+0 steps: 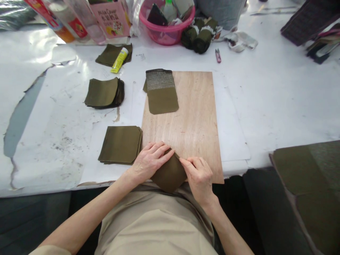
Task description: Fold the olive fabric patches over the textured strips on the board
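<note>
An olive-green fabric piece (171, 173) lies turned cornerwise at the front edge of the wooden board (196, 117), its near corner hanging over my lap. My left hand (152, 159) rests on its upper left side, fingers stretched out flat. With thumb and fingertips closed, my right hand (198, 173) pinches the upper right edge of the same piece. Close to my left hand sits a stack of olive pieces (120, 145) with cut corners. Farther up the board lies another olive piece (163, 101) with a grey, rough-looking band across its top.
Another olive stack (102, 92) lies at left, with a yellow tube (119, 60) on more pieces behind it. Along the back stand bottles, a pink box (113, 19), a pink basin (167, 30) and dark green rolls (202, 37). Small pink snips (218, 56) lie nearby. Larger olive panels (305, 173) are at right.
</note>
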The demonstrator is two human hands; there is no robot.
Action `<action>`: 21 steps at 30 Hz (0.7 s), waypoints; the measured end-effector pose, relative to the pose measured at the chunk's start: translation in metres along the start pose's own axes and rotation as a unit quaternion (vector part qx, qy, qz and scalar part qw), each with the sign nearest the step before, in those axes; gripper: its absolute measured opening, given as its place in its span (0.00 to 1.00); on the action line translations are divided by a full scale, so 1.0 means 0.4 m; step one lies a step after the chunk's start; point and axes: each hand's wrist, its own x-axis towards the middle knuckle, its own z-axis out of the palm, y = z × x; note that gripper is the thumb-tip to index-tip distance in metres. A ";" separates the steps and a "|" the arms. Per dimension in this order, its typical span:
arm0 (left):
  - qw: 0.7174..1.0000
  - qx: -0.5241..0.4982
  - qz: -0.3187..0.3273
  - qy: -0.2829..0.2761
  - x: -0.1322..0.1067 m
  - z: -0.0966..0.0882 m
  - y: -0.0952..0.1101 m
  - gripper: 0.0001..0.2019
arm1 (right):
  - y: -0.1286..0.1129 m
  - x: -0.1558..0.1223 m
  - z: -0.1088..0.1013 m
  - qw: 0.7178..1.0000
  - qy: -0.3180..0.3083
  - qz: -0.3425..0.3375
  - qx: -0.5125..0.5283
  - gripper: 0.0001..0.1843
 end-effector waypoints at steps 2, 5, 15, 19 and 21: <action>1.000 0.004 0.004 -0.007 0.002 -0.005 0.003 0.16 | -0.001 -0.003 0.000 1.000 0.002 0.000 -0.004 0.11; 1.000 0.021 0.010 -0.006 0.006 -0.010 0.009 0.16 | -0.001 -0.006 0.002 1.000 0.005 0.007 -0.011 0.12; 0.997 0.018 0.066 -0.027 0.012 -0.006 0.006 0.17 | 0.003 -0.030 -0.009 0.999 0.013 0.029 -0.005 0.12; 0.996 0.013 0.066 -0.064 0.016 -0.017 0.012 0.21 | 0.006 -0.042 -0.020 0.999 0.019 0.041 0.002 0.12; 0.995 0.013 0.067 -0.072 0.019 -0.023 0.015 0.21 | 0.007 -0.048 -0.023 0.999 0.019 0.044 0.002 0.11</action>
